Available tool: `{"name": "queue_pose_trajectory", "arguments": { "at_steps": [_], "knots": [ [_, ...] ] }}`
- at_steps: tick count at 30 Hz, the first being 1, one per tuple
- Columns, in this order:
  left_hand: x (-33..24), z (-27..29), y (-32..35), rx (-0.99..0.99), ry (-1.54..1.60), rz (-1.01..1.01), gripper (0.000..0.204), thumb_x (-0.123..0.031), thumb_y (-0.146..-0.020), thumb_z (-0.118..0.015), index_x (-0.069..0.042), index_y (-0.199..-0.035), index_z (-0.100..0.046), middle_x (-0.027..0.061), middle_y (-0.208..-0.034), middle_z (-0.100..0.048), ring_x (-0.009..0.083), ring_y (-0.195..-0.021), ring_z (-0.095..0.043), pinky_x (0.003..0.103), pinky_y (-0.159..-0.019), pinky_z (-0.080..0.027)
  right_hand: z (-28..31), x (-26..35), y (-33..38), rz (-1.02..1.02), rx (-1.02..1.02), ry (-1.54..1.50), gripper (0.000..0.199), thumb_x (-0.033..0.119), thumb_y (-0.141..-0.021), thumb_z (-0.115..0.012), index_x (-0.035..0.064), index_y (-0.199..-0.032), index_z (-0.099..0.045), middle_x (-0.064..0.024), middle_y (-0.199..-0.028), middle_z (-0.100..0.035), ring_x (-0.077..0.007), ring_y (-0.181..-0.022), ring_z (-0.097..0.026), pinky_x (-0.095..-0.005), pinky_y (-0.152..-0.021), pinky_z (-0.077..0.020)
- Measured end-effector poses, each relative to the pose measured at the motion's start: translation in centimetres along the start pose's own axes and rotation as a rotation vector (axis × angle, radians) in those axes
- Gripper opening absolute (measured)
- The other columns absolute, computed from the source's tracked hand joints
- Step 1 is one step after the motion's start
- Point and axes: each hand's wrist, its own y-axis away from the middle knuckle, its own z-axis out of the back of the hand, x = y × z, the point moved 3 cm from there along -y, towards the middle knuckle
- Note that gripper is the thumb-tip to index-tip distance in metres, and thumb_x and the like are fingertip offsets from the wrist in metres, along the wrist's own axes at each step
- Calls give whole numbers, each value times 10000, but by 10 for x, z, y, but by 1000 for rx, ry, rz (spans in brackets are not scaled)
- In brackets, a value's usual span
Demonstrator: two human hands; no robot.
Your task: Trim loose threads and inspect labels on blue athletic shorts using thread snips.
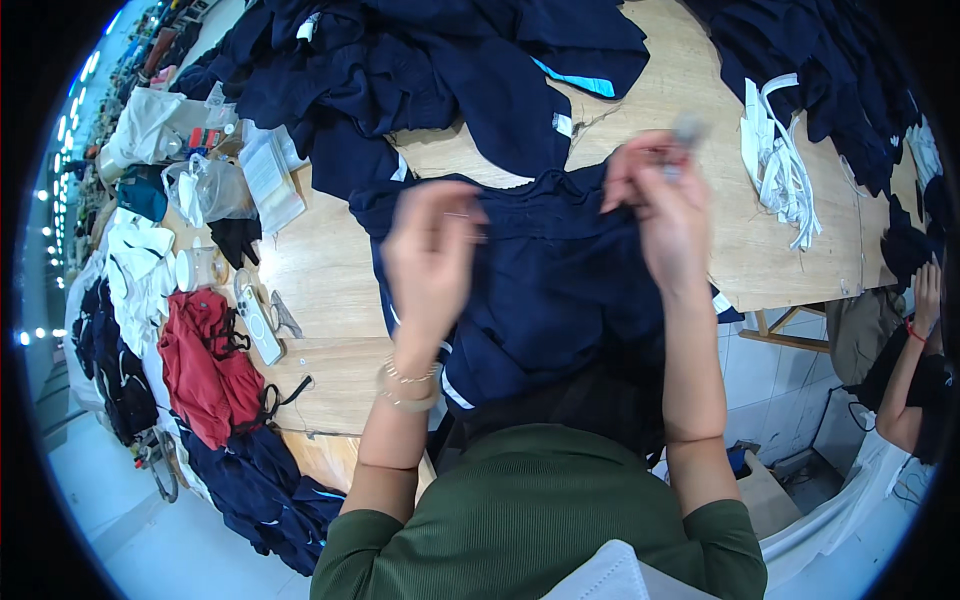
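A pair of navy trousers or shorts (545, 290) with a gathered waistband lies in front of me, its lower part hanging over the table edge at my body. White strips show along its side seams. My left hand (433, 250) is over the left part of the waistband, fingers curled and smeared by motion; whether it grips the cloth cannot be made out. My right hand (662, 195) is bent at the waistband's right end. It is closed around a small grey object (690, 128), too blurred to name, which sticks up past the fingers.
More navy garments (400, 80) are heaped across the far side of the wooden table (310, 330). White strips (775, 165) lie at right. Left are a phone (262, 330), glasses (285, 315), a plastic bag (215, 190) and a red garment (208, 365). Another person's arm (912, 350) shows far right.
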Motion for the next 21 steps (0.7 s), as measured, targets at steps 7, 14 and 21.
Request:
{"name": "queue_pose_trajectory", "arguments": {
  "at_steps": [7,14,21],
  "knots": [
    [90,-55,-28,321,353,57,332,104,-881,-466,5,-1189,-540,102,-1053,-627,176,-965,-616,292,-885,-492,51,-72,-43,-70,132,1,129,86,-1006,-474,15,-1096,-533,-100,-862,-618,-153,-713,-609,-269,-650,-513],
    [62,-67,-17,383,-108,-119,422,-57,-759,-774,-67,-1170,-680,71,-1133,-542,190,-982,-558,294,-904,-456,51,-74,-36,-87,99,-37,126,89,-1011,-473,22,-1087,-546,-92,-866,-622,-141,-713,-603,-261,-654,-508],
    [65,-80,-13,71,-328,-389,146,-37,-786,-739,-42,-926,-699,46,-921,-601,169,-768,-571,287,-695,-498,52,-76,-38,-89,89,3,123,90,-1006,-482,15,-1075,-551,-89,-860,-623,-138,-706,-602,-259,-648,-504]
  ]
}}
